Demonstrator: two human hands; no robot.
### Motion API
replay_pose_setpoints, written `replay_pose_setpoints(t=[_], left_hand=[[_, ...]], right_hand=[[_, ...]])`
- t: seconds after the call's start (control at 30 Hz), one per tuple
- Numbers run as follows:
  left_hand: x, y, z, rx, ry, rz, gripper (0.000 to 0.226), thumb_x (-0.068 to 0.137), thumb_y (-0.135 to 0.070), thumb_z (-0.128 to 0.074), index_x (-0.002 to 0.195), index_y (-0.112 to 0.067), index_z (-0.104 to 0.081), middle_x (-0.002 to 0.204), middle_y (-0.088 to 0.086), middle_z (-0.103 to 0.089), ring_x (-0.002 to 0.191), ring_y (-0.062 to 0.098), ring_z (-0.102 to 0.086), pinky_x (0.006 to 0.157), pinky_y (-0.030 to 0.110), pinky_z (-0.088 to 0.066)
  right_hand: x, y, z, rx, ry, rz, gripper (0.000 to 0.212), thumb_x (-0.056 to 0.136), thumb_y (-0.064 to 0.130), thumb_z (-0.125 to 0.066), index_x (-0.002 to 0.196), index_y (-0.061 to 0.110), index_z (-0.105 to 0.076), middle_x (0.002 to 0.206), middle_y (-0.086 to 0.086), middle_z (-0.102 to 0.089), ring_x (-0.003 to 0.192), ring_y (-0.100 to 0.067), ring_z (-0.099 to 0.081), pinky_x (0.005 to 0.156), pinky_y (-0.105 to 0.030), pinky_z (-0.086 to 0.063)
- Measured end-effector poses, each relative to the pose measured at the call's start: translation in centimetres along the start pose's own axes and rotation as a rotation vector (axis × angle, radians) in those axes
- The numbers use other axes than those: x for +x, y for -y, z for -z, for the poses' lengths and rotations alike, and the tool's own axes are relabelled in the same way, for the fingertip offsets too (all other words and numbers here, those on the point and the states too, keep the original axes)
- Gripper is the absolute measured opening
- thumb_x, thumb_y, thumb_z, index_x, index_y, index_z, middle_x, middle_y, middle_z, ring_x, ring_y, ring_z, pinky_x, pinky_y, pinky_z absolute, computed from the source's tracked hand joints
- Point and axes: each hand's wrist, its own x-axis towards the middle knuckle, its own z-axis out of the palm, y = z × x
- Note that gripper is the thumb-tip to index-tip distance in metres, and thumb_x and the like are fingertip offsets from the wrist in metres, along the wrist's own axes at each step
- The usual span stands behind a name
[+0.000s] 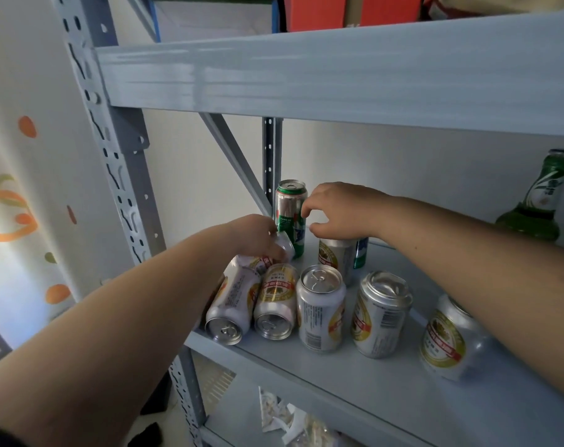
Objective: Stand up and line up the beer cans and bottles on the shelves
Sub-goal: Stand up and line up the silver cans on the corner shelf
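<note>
Left hand (pixel 258 235) is in at the left end of the shelf (pixel 355 382), fingers wrapped round a held can (pixel 285 248). That can lies tilted on top of the fallen ones, just beside the green can (pixel 290 214). Green can is upright in the back-left corner, tight against the rear post (pixel 272 156) and the diagonal brace (pixel 235 159).

Right hand (pixel 335 211) sits over the top of a back can (pixel 337 258), fingers curled down, thumb tip at the green can's side. Cannot tell if it actually grips anything.

Left lying can (pixel 230 304) and right lying can (pixel 276 304) are on their sides and touching, tops toward the shelf's front edge (the left one's rim sits right at the lip).

Upright near the front, with narrow gaps between them:
- middle can (pixel 321 309)
- dented can (pixel 382 316)
- edge can (pixel 448 341), partly behind the right forearm

Green bottle (pixel 539 201) stands at back right, well apart from the cans. Bare shelf runs along the front right. Upper shelf (pixel 338 69) sits close over the bottle cap.
</note>
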Motion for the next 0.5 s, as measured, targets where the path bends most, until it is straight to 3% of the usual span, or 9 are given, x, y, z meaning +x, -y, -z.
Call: replay_pose_setpoints(t=[0.13,0.23,0.37,0.43,0.5], left_hand=[[-1.2,0.1,1.1,-0.073,-0.100,0.015,0.065,0.073,-0.052,-0.076,0.127,-0.020,-0.058,0.112,-0.002,-0.060,0.098,0.017,-0.053,0.083,0.030,-0.042],[-1.9,0.4,1.5,-0.193,-0.122,0.047,0.061,0.075,-0.045,-0.077,0.127,-0.021,-0.056,0.110,-0.004,-0.057,0.099,0.017,-0.053,0.084,0.030,-0.042],[-2.8,0.9,1.2,-0.471,-0.132,0.116,0.054,0.077,-0.031,-0.078,0.124,-0.021,-0.054,0.111,0.002,-0.059,0.086,0.020,-0.063,0.071,0.032,-0.056],[-3.3,0.9,0.8,-0.564,-0.125,0.135,0.057,0.079,-0.026,-0.076,0.130,-0.018,-0.052,0.114,0.005,-0.057,0.092,0.025,-0.066,0.080,0.039,-0.060],[-3.7,0.7,0.6,-0.499,-0.141,0.113,0.056,0.082,-0.029,-0.073,0.132,-0.016,-0.051,0.114,0.005,-0.058,0.095,0.025,-0.065,0.083,0.039,-0.058]], right_hand=[[-0.1,0.0,-0.1,0.013,-0.016,0.007,0.036,0.090,0.043,-0.056,0.124,0.034,-0.060,0.132,0.001,-0.052,0.114,-0.019,-0.051,0.093,-0.042,-0.048],[-0.1,0.1,-0.3,0.039,-0.028,0.021,0.035,0.090,0.041,-0.058,0.125,0.034,-0.059,0.133,0.001,-0.051,0.116,-0.019,-0.051,0.084,-0.033,-0.041],[-0.3,0.5,-0.3,0.040,-0.026,0.019,0.036,0.089,0.041,-0.058,0.125,0.035,-0.059,0.132,0.003,-0.052,0.115,-0.018,-0.051,0.080,-0.032,-0.038],[-0.5,0.8,0.0,0.031,-0.008,0.006,0.037,0.089,0.041,-0.058,0.126,0.035,-0.058,0.133,0.003,-0.052,0.114,-0.018,-0.051,0.080,-0.033,-0.039],[-0.9,1.3,0.4,0.014,0.017,-0.004,0.039,0.090,0.042,-0.057,0.128,0.035,-0.057,0.133,0.003,-0.053,0.112,-0.018,-0.053,0.081,-0.034,-0.042]])
